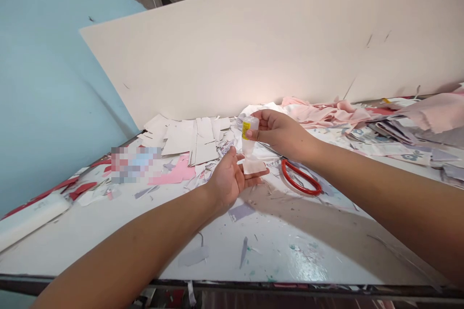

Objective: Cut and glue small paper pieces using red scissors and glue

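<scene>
- Bare forearms (137,251) come nearest the camera, one reaching in on each side above the white counter (308,251).
- Left hand (228,181): palm up, fingers spread flat and wide rather than clenched, with a small white paper piece (254,168) lying across them.
- Right hand (277,130): fingers and thumb pinched around a small translucent bottle (249,145) with a yellow label (246,131), held narrow end down directly above the paper on the left hand. Whether the tip touches the paper, I cannot tell.
- Red looped handle (290,181) on the counter, just below the right hand and to the right of the left hand's fingertips.
- Lilac scrap (241,212) on the near side of the left hand.
- Pale card pieces (181,137) beyond the left hand and to its left, pink sheet (177,173) nearer to it on that side.
- Pale pink material (322,115) heaped beyond the right hand, grey and patterned scraps (391,142) farther right.
- White board (253,48) standing behind both hands.
</scene>
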`<move>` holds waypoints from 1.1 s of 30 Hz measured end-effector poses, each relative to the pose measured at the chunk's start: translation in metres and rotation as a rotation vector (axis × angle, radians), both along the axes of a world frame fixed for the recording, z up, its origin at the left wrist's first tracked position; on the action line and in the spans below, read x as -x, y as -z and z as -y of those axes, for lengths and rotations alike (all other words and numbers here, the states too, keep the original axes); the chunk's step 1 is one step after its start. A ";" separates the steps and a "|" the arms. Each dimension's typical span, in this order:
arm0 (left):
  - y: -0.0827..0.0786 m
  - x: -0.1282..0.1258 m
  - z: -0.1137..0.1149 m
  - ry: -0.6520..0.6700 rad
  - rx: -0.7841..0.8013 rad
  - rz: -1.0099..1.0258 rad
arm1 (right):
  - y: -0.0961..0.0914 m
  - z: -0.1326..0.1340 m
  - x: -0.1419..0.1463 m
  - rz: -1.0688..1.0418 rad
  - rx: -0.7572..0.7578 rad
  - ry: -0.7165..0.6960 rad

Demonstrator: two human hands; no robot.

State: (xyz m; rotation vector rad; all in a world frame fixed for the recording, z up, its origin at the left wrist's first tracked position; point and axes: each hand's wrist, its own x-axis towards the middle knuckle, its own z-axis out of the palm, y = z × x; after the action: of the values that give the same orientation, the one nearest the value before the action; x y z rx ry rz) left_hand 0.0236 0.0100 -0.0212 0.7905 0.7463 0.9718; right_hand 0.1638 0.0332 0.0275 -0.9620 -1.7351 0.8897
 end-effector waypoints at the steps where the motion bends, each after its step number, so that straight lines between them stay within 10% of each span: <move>1: 0.000 0.000 0.000 0.008 -0.008 0.004 | 0.001 0.000 0.000 0.007 -0.003 0.007; 33: 0.001 0.002 0.000 0.016 -0.019 0.030 | 0.002 0.003 0.005 0.064 -0.047 0.123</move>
State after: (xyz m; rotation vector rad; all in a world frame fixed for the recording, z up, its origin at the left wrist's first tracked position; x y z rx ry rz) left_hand 0.0218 0.0100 -0.0222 0.7952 0.7046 0.9760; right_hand 0.1584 0.0300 0.0258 -1.0642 -1.7228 0.7433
